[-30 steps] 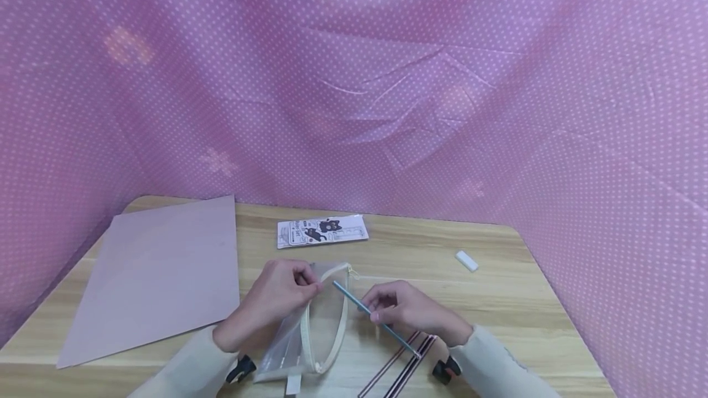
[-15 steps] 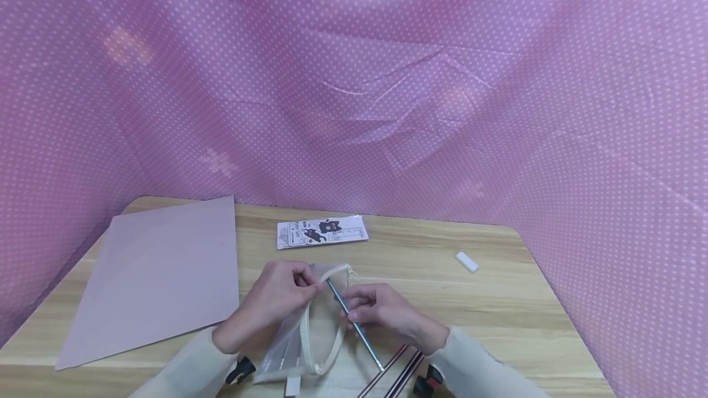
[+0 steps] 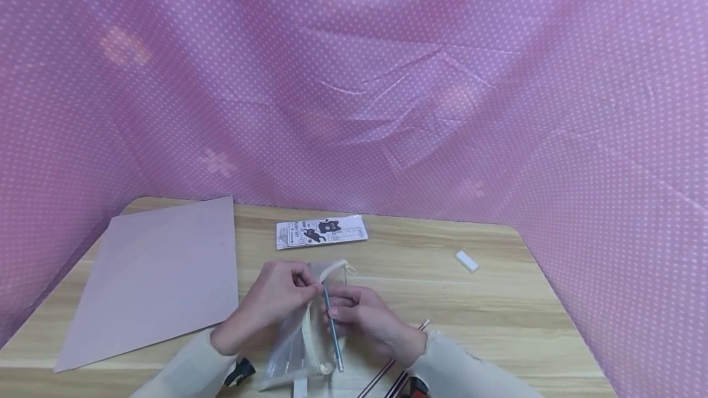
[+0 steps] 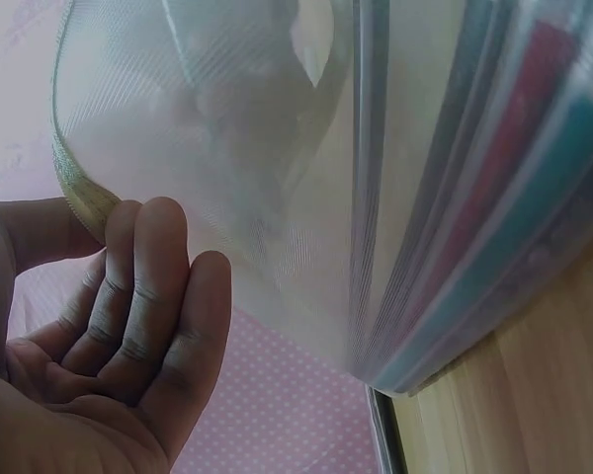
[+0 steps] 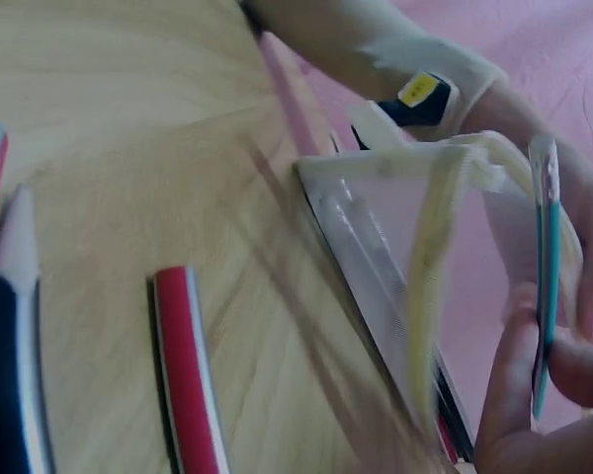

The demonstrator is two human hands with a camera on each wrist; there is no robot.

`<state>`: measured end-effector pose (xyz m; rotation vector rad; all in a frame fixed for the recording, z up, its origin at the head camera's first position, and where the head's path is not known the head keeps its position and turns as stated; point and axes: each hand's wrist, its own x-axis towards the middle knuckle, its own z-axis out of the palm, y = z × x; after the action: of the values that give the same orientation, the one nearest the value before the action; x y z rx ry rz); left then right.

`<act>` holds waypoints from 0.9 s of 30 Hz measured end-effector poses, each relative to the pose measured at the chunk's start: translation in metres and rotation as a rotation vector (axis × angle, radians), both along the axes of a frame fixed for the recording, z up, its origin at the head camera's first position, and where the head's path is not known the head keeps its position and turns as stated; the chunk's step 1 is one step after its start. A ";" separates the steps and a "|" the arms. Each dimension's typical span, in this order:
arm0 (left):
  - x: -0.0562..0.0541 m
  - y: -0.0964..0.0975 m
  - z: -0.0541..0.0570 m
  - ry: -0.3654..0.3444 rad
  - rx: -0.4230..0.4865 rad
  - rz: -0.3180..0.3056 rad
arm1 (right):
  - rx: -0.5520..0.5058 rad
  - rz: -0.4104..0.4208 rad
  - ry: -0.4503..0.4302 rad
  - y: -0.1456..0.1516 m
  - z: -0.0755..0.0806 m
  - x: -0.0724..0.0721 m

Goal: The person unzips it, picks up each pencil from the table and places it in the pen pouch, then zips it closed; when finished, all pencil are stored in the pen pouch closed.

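In the head view my left hand (image 3: 276,293) pinches the zipped edge of a see-through mesh pencil pouch (image 3: 290,349), holding its mouth apart. My right hand (image 3: 370,318) holds a teal pencil (image 3: 335,339) between thumb and fingers at that mouth. The metal-banded end of the pencil (image 5: 546,188) points up in the right wrist view; its other end is hidden in the head view by the pouch edge and fingers. Through the mesh, the left wrist view shows a red strip (image 4: 529,118) and a teal strip (image 4: 514,232), probably pencils.
Striped pencils (image 3: 378,378) lie under my right forearm; a red one (image 5: 190,365) and a dark one with a sharpened tip (image 5: 15,355) show closer. A ruler-set pack (image 3: 345,230), a white eraser-like block (image 3: 467,261) and a large mauve sheet (image 3: 155,281) lie on the table.
My right hand has moved left with the teal pencil, bringing it from beside the pouch to its mouth. The pencil has turned steeper. My left hand keeps its pinch, nearly still.
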<state>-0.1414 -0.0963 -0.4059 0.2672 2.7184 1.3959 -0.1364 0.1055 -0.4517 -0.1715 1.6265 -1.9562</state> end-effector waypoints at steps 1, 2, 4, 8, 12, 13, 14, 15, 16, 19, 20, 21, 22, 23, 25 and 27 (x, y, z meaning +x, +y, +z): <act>0.001 0.000 0.000 -0.001 0.003 -0.004 | -0.003 -0.016 0.000 -0.002 0.000 0.001; 0.001 0.000 0.000 -0.004 0.010 -0.012 | -0.005 -0.033 0.005 -0.005 0.000 0.002; 0.002 0.000 0.000 -0.008 0.030 -0.032 | 0.008 -0.063 0.030 -0.009 -0.001 0.003; 0.003 0.001 -0.001 -0.003 0.038 -0.045 | 0.068 -0.099 0.092 -0.017 -0.001 0.005; 0.004 0.000 -0.002 0.002 0.022 -0.036 | 0.154 -0.104 0.166 -0.025 -0.004 0.007; 0.004 0.000 -0.002 0.003 0.020 -0.036 | 0.182 -0.104 0.190 -0.027 -0.006 0.008; 0.004 0.000 -0.002 0.002 0.021 -0.036 | 0.204 -0.103 0.209 -0.028 -0.007 0.008; 0.004 0.000 -0.002 0.004 0.021 -0.038 | 0.222 -0.102 0.227 -0.030 -0.009 0.008; 0.004 0.000 -0.002 0.006 0.021 -0.039 | 0.243 -0.104 0.248 -0.030 -0.011 0.009; 0.002 0.000 -0.003 0.017 0.014 -0.047 | 0.265 -0.110 0.270 -0.032 -0.015 0.008; 0.002 0.000 -0.003 0.018 0.013 -0.049 | 0.265 -0.111 0.272 -0.032 -0.016 0.008; 0.002 0.000 -0.003 0.018 0.014 -0.050 | 0.268 -0.110 0.275 -0.031 -0.017 0.007; 0.001 0.000 -0.003 0.017 0.013 -0.049 | 0.267 -0.108 0.266 -0.031 -0.016 0.006; 0.001 0.000 -0.003 0.016 0.012 -0.047 | 0.266 -0.106 0.255 -0.031 -0.016 0.006; 0.000 -0.001 -0.003 0.015 0.013 -0.042 | 0.264 -0.100 0.228 -0.029 -0.015 0.004; 0.000 -0.001 -0.002 0.015 0.010 -0.037 | 0.251 -0.097 0.199 -0.028 -0.013 0.002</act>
<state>-0.1418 -0.0973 -0.4082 0.3287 2.7045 1.4038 -0.1344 0.0779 -0.4642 -0.1960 2.0278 -1.8307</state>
